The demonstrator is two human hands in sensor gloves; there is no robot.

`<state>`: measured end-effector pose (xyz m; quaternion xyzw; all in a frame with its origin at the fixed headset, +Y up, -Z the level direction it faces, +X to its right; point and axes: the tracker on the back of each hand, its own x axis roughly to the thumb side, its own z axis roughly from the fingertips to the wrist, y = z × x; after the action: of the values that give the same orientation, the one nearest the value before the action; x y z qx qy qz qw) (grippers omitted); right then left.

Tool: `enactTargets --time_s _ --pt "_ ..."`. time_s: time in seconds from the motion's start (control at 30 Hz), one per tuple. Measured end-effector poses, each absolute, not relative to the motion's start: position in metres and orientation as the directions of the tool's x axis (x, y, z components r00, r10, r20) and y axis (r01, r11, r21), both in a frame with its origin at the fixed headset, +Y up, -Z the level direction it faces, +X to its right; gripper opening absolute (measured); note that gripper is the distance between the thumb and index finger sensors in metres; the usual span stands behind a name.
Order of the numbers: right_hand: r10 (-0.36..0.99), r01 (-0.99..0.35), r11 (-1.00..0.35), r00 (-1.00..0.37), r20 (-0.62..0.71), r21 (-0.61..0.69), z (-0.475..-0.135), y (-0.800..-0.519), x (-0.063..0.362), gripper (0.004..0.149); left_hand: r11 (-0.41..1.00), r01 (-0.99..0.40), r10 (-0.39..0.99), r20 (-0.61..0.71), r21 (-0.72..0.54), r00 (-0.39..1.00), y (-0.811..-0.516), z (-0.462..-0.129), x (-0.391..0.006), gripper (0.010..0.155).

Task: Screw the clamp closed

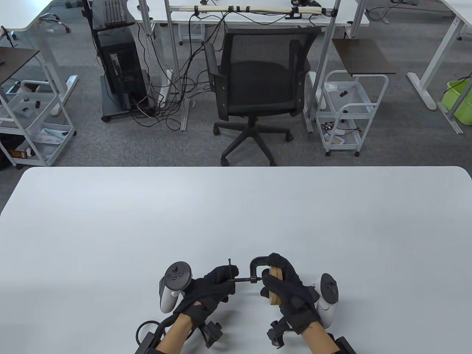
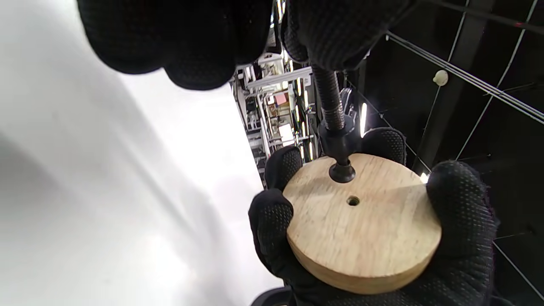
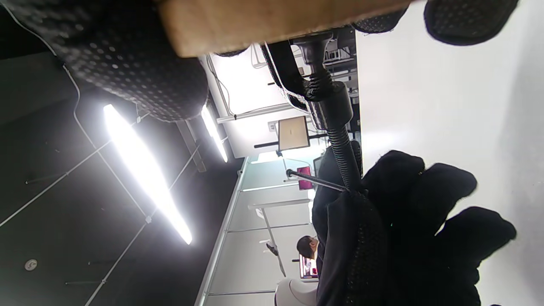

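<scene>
A black C-clamp (image 1: 254, 266) is held just above the table near the front edge. My right hand (image 1: 274, 282) grips a round wooden disc (image 1: 274, 289) that sits in the clamp's mouth. Its fingers (image 2: 459, 199) wrap the disc's rim (image 2: 361, 229). My left hand (image 1: 225, 282) grips the end of the clamp's threaded screw (image 1: 245, 281) at its thin cross-bar handle (image 1: 230, 269). In the left wrist view the screw (image 2: 332, 106) ends in a small pad (image 2: 342, 172) at the disc's face, above its centre hole. In the right wrist view the screw (image 3: 344, 157) runs into my left hand (image 3: 403, 221).
The white table (image 1: 236, 214) stretches far ahead and to both sides of my hands. A black office chair (image 1: 254, 84) and white carts (image 1: 346, 110) stand on the floor beyond the far edge.
</scene>
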<state>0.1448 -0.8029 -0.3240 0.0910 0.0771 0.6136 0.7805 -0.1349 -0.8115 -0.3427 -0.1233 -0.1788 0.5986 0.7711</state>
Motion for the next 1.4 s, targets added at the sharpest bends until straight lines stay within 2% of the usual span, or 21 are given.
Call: enactTargets --time_s 0.37,0.53,0.63,0.83,0.93,1.07,1.17,1.3,1.4 --pt "0.969 -0.940 0.244 0.247 -0.016 0.238 -0.324 -0.802 0.146 0.075 0.377 -0.884 0.909 0.294 -0.277 0.296 -0.801 -0.338 -0.134 0.047" --pt "0.969 -0.940 0.242 0.245 -0.016 0.240 -0.324 -0.802 0.146 0.075 0.379 -0.881 0.909 0.293 -0.283 0.297 -0.800 -0.337 -0.133 0.048" --pt "0.969 -0.940 0.245 0.248 -0.017 0.237 -0.323 -0.802 0.146 0.075 0.379 -0.879 0.911 0.284 -0.291 0.299 -0.800 -0.337 -0.133 0.055" --pt "0.968 -0.942 0.245 0.249 -0.010 0.228 -0.323 -0.802 0.146 0.075 0.261 -0.908 0.961 0.182 -0.327 0.211 -0.805 -0.338 -0.139 0.060" --pt "0.967 -0.942 0.250 0.255 -0.007 0.226 -0.323 -0.801 0.147 0.075 0.255 -0.917 0.965 0.142 -0.307 0.221 -0.808 -0.339 -0.143 0.061" --pt "0.965 -0.941 0.256 0.261 -0.006 0.222 -0.323 -0.801 0.148 0.075 0.268 -0.928 0.963 0.060 -0.260 0.261 -0.812 -0.339 -0.148 0.056" --pt "0.965 -0.940 0.258 0.263 -0.005 0.223 -0.323 -0.801 0.148 0.075 0.239 -0.887 0.963 -0.022 -0.395 0.270 -0.817 -0.340 -0.146 0.065" --pt "0.966 -0.938 0.255 0.260 -0.008 0.234 -0.322 -0.801 0.147 0.075 0.182 -0.886 0.967 -0.084 -0.426 0.239 -0.822 -0.340 -0.143 0.070" --pt "0.966 -0.937 0.253 0.258 -0.010 0.241 -0.322 -0.801 0.146 0.075 0.173 -0.876 0.969 -0.084 -0.451 0.234 -0.822 -0.340 -0.142 0.070"
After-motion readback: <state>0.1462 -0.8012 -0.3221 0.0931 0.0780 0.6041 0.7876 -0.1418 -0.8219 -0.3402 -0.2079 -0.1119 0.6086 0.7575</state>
